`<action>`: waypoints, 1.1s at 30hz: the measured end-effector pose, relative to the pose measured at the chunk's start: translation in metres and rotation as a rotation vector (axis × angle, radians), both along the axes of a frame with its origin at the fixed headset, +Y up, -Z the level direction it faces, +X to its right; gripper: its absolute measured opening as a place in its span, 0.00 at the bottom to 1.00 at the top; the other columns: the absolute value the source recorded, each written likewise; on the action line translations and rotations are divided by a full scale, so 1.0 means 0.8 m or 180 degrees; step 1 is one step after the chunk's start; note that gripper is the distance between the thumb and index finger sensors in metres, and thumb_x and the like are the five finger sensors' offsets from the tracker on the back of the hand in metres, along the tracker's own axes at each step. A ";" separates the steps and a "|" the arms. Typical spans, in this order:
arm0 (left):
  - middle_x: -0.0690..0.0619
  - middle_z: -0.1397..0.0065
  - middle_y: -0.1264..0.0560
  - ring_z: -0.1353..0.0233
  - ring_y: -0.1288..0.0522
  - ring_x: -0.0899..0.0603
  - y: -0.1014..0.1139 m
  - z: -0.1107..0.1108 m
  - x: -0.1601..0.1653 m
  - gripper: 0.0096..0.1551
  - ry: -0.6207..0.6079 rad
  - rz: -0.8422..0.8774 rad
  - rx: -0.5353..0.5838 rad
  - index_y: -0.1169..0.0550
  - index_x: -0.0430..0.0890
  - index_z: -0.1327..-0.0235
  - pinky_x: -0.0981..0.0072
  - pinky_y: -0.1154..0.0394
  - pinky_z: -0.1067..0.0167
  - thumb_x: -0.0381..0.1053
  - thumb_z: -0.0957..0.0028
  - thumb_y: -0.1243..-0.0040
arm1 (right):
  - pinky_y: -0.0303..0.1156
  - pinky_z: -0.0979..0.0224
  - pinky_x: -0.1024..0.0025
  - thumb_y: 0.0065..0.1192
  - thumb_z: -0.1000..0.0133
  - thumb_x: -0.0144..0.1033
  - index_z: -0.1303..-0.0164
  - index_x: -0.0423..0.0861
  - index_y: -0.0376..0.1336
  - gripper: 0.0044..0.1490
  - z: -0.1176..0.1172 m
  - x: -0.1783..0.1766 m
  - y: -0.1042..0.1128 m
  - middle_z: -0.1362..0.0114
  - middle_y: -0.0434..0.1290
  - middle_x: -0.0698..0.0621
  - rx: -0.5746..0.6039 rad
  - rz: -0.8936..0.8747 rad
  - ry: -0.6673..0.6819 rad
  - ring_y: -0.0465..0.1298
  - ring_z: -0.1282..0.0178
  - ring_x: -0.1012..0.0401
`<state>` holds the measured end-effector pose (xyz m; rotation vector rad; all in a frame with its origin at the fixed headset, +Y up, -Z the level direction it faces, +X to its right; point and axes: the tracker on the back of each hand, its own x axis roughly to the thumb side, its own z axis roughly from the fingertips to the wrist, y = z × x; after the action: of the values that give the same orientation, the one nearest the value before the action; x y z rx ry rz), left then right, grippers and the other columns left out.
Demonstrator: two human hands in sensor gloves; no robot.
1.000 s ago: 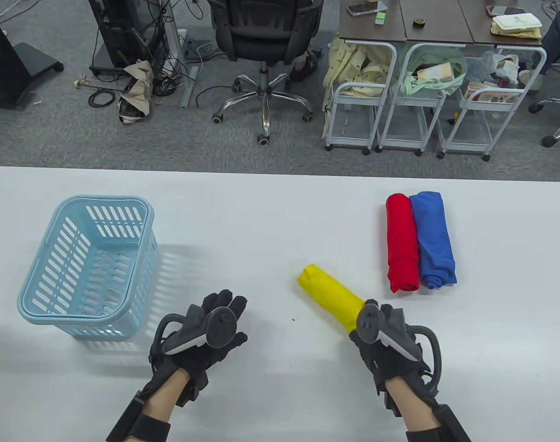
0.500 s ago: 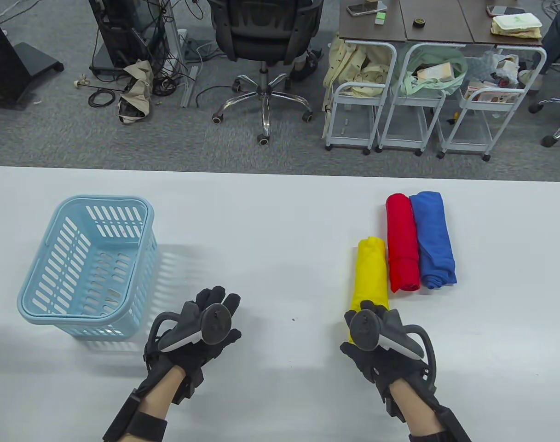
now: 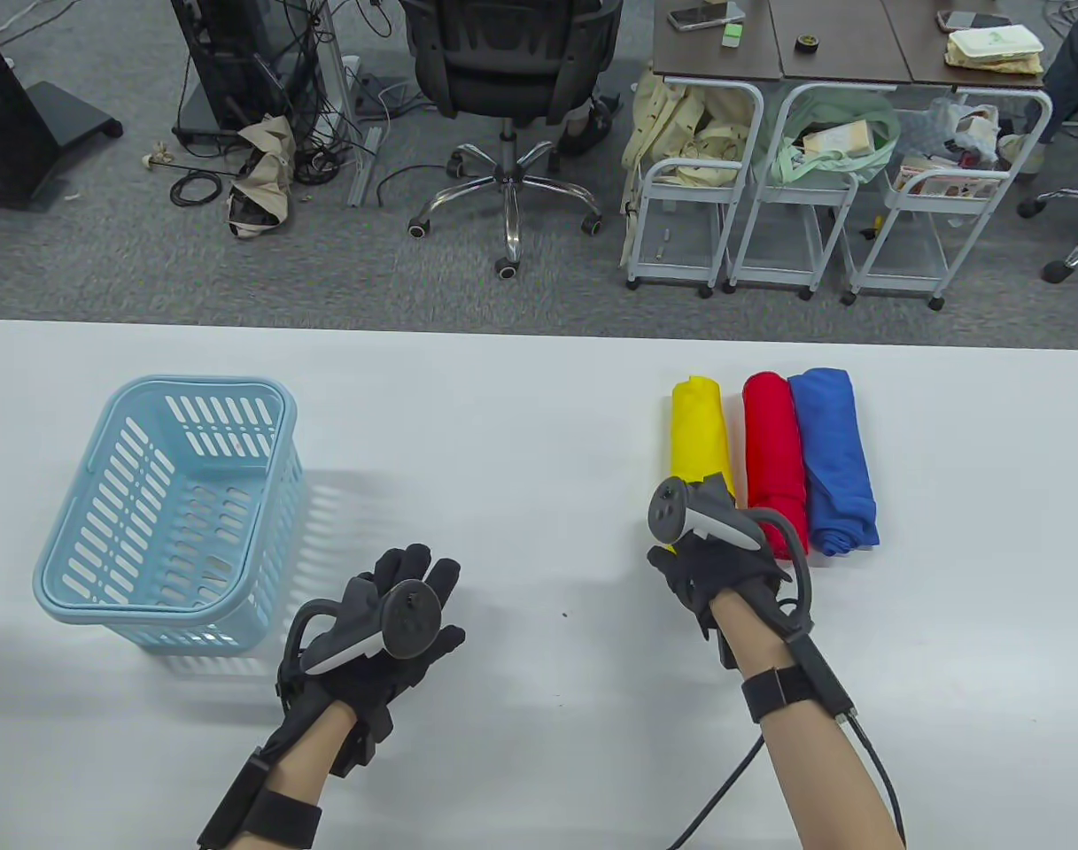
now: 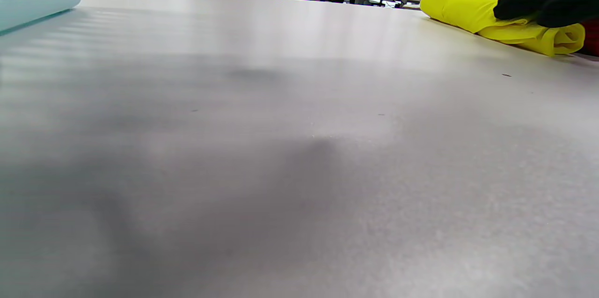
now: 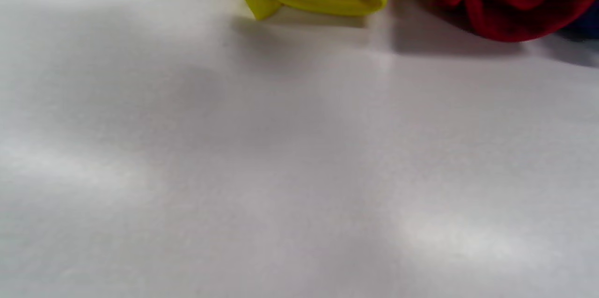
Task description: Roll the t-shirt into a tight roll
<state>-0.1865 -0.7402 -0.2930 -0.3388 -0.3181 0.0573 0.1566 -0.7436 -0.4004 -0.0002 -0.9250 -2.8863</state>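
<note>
White tabletop (image 3: 539, 416) fills the near field, with a carpeted office behind it: black swivel chair (image 3: 512, 62), wire trolleys (image 3: 773, 177), cable clutter. Your rolled yellow t-shirt (image 3: 698, 425) lies on the right half of the table, long axis running away from you, parallel to and just beside a rolled red garment (image 3: 773, 460), which in turn touches a rolled blue garment (image 3: 835, 456). The three sit in a row, yellow leftmost. Your right hand (image 3: 711, 553) is at the near end of the yellow roll; the left wrist view shows dark gloved fingers (image 4: 547, 3) lying over that end, but whether they grip or merely rest you cannot tell from these views. Your left hand (image 3: 392, 620) sits well apart near the table's middle, fingers loosely spread, holding nothing. So the right hand is the one on the job, and the roll extends straight ahead of it. The roll looks compact and even along its length; its near end shows a spiral of layered folds, slightly loose at the outer flap. A pale blue slotted plastic basket (image 3: 69, 567) stands at far left.
</note>
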 end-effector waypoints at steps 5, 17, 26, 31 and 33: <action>0.42 0.11 0.64 0.14 0.60 0.31 0.004 0.000 -0.003 0.44 0.0066 -0.0014 0.0151 0.62 0.55 0.17 0.36 0.54 0.21 0.68 0.44 0.75 | 0.29 0.20 0.40 0.32 0.35 0.55 0.16 0.52 0.23 0.46 0.012 0.007 0.018 0.16 0.18 0.45 0.0254 -0.0156 0.0013 0.20 0.16 0.43; 0.42 0.11 0.65 0.14 0.61 0.31 0.014 0.010 0.010 0.42 0.0167 -0.0294 0.0630 0.61 0.55 0.16 0.35 0.55 0.21 0.65 0.40 0.70 | 0.22 0.23 0.38 0.35 0.31 0.52 0.18 0.50 0.16 0.49 0.154 0.035 0.049 0.19 0.11 0.44 0.1232 -0.0526 0.0173 0.13 0.20 0.42; 0.42 0.11 0.65 0.13 0.61 0.31 0.008 0.010 0.017 0.43 0.0082 -0.0297 0.0614 0.61 0.55 0.16 0.35 0.54 0.21 0.68 0.41 0.71 | 0.21 0.23 0.38 0.37 0.33 0.57 0.16 0.51 0.20 0.51 0.161 0.037 0.039 0.18 0.13 0.44 0.1279 -0.0330 0.0296 0.13 0.20 0.42; 0.42 0.11 0.65 0.13 0.61 0.31 0.012 0.013 0.018 0.44 0.0066 -0.0239 0.0645 0.61 0.55 0.15 0.34 0.53 0.21 0.68 0.42 0.71 | 0.22 0.23 0.38 0.37 0.34 0.58 0.14 0.51 0.22 0.50 0.161 0.034 0.037 0.16 0.16 0.43 0.1256 -0.0357 0.0351 0.15 0.19 0.42; 0.42 0.10 0.65 0.13 0.61 0.31 0.014 0.013 0.017 0.44 0.0070 -0.0258 0.0671 0.61 0.56 0.15 0.33 0.53 0.21 0.68 0.42 0.71 | 0.22 0.23 0.38 0.38 0.34 0.58 0.14 0.51 0.24 0.50 0.162 0.032 0.037 0.15 0.17 0.43 0.1256 -0.0357 0.0369 0.15 0.18 0.41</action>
<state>-0.1733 -0.7292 -0.2826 -0.1417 -0.2854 -0.0519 0.1823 -0.7138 -0.2708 -0.1890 -0.3368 -3.0800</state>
